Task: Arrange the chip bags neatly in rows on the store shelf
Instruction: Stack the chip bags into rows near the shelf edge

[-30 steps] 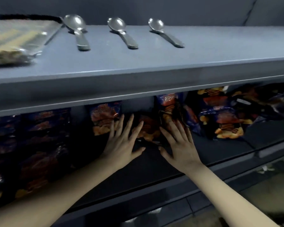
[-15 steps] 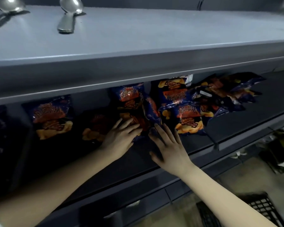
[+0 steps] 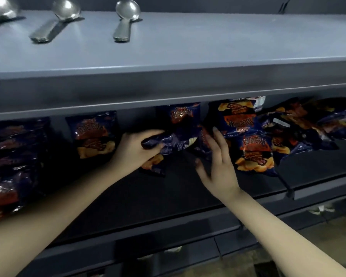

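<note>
The lower shelf (image 3: 148,196) my hands reach into holds dark blue chip bags. A stack (image 3: 14,156) sits well to the left of my left fingers, and one upright bag (image 3: 94,134) stands just left of them. A rear bag (image 3: 181,114) stands behind them. A front bag (image 3: 254,154) and a back bag (image 3: 238,114) stand just right of my right fingers, with a loose heap (image 3: 308,124) lying farther right. The upper shelf (image 3: 208,47) above my fingers carries three metal spoons (image 3: 124,27).

Half a second ago my left hand (image 3: 136,150) lay on the bags with its fingers nearly straight. Now it has curled round a chip bag (image 3: 172,141), which sits crosswise in my grip above a low bag (image 3: 153,162) lying on the shelf beneath my fingers. My right hand (image 3: 218,168) lay flat and low on the shelf floor then; now it is lifted, fingers pointing toward the back.

My left thumb lies over the top of the chip bag and the fingers wrap beneath it, closed firmly on it. My right fingers (image 3: 218,140) are straight and spread, holding nothing. Their tips reach the edge of the back bag, but I cannot tell whether they touch it.
</note>
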The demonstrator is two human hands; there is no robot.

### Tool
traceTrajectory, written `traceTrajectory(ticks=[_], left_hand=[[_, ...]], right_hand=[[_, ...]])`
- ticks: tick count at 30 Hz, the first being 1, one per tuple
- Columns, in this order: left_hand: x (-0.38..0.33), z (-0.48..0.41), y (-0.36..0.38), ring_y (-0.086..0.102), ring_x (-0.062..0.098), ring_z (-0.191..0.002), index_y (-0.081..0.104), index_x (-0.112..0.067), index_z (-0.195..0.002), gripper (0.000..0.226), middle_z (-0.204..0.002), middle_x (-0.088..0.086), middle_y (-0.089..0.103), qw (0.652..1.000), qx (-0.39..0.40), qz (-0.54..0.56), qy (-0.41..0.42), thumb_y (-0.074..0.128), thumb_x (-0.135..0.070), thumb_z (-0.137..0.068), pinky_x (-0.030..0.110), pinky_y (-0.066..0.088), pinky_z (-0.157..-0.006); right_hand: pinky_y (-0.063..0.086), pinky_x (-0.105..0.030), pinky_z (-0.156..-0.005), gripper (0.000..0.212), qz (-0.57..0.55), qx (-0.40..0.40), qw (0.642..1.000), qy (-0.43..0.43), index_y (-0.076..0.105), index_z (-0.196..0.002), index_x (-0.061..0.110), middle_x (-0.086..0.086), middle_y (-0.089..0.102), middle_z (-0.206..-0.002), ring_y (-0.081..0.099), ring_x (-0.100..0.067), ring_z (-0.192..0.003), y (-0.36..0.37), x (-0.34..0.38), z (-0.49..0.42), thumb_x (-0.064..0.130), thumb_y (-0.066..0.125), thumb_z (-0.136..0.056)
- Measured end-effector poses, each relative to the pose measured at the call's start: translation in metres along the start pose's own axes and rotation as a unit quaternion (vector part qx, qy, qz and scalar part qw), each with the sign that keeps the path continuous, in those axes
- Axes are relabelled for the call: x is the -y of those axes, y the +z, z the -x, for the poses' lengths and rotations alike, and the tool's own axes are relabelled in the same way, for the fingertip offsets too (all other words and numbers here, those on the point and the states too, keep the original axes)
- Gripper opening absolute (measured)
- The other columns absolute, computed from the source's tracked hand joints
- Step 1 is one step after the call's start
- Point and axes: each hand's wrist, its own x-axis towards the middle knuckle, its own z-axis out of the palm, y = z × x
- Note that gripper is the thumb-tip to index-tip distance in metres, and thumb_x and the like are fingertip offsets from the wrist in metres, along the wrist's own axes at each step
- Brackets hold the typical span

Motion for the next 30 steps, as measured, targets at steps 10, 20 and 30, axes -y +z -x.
traceTrajectory(ticks=[10,20,30], left_hand=[[0.019,0.030,-0.086,0.069,0.012,-0.078,0.064,-0.016,-0.099,0.024,-0.084,-0.005,0.073,0.850,-0.127,0.409,-0.307,0.065,-0.008,-0.076,0.032,0.058,-0.064],[0.051,0.085,-0.126,0.064,0.017,-0.083,0.071,-0.012,-0.097,0.027,-0.092,0.006,0.069,0.703,0.004,0.522,-0.483,0.060,-0.028,-0.077,0.027,0.055,-0.072],[0.060,0.105,-0.142,0.068,0.027,-0.094,0.059,-0.011,-0.111,0.071,-0.125,0.018,0.059,0.695,0.054,0.522,-0.492,0.086,-0.033,-0.049,0.038,0.056,-0.078]], right_hand=[[0.036,-0.030,-0.109,0.052,-0.287,0.088,0.947,0.117,0.032,-0.141,0.023,-0.007,0.044,-0.141,0.043,-0.015,-0.130,0.054,0.056,-0.047,0.030,0.045,-0.091],[0.039,-0.024,-0.107,0.076,-0.381,0.262,0.882,0.091,0.030,-0.141,0.038,0.020,0.041,-0.134,0.044,0.005,-0.124,0.085,0.113,-0.072,0.005,0.067,-0.084],[0.046,-0.011,-0.083,0.046,-0.406,0.283,0.862,0.105,0.058,-0.106,0.021,0.017,0.068,-0.098,0.064,-0.002,-0.100,0.092,0.145,-0.080,0.015,0.082,-0.068]])
